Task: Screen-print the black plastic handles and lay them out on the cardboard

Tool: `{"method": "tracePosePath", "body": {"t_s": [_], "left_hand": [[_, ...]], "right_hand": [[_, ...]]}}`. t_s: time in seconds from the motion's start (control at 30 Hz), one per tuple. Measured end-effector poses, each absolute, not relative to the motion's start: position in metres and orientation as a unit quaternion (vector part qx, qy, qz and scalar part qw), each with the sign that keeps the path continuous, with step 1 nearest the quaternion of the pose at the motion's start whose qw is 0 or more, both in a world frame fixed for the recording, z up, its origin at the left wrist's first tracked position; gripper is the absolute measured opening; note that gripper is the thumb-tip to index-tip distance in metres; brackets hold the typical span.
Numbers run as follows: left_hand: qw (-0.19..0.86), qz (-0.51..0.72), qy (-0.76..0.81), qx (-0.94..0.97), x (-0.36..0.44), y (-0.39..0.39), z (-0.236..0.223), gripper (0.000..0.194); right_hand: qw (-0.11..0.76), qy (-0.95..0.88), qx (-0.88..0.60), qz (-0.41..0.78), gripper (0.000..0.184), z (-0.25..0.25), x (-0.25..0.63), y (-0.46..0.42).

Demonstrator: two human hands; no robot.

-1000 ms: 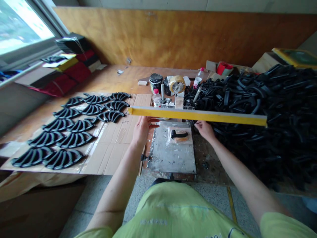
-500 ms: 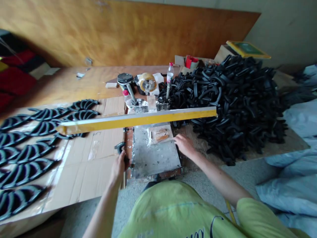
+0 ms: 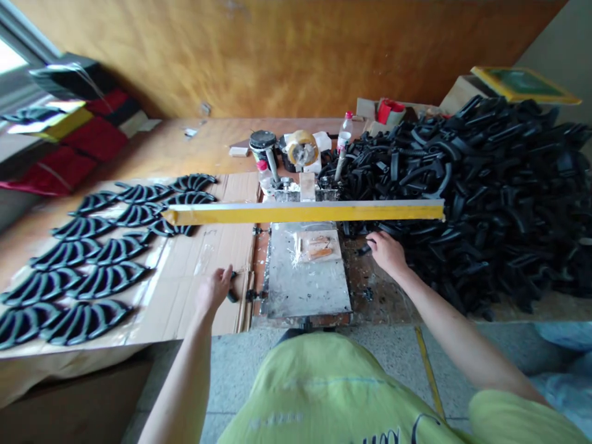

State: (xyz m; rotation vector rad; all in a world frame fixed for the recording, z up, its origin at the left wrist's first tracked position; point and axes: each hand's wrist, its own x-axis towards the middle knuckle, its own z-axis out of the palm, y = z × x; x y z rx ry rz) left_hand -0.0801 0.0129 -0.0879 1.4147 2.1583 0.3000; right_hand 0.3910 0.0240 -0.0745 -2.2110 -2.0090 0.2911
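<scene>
Black part (image 3: 232, 296) at the left hand (image 3: 216, 287), on or just above the cardboard (image 3: 185, 296), near its right edge. Fingers bend in against it; from my remote seat I cannot tell whether they grip it or only touch it. Right hand (image 3: 386, 251): fingertips pinch a second black part (image 3: 364, 250), right of the metal plate (image 3: 303, 293) and beside the big pile of black parts (image 3: 499, 216). On the plate I note a small pad (image 3: 318, 244) with a brownish patch. Yellow bar (image 3: 300, 213) crosses my view over the plate's far end. Leftward, fans of black parts (image 3: 87, 322) lie in rows. Behind the plate: a tape roll (image 3: 301, 148), a lidded tub (image 3: 263, 140), a red-capped bottle (image 3: 345, 132).
</scene>
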Motion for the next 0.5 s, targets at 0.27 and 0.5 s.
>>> {"method": "tracePosePath", "body": {"t_s": [0.27, 0.5], "left_hand": [[0.424, 0.612, 0.511, 0.430, 0.017, 0.070, 0.020, 0.040], [0.432, 0.634, 0.486, 0.417, 0.029, 0.056, 0.034, 0.043]], "right_hand": [[0.174, -0.547, -0.733, 0.366, 0.032, -0.089, 0.278, 0.077], [0.154, -0.606, -0.737, 0.257, 0.055, -0.102, 0.285, 0.071]]}}
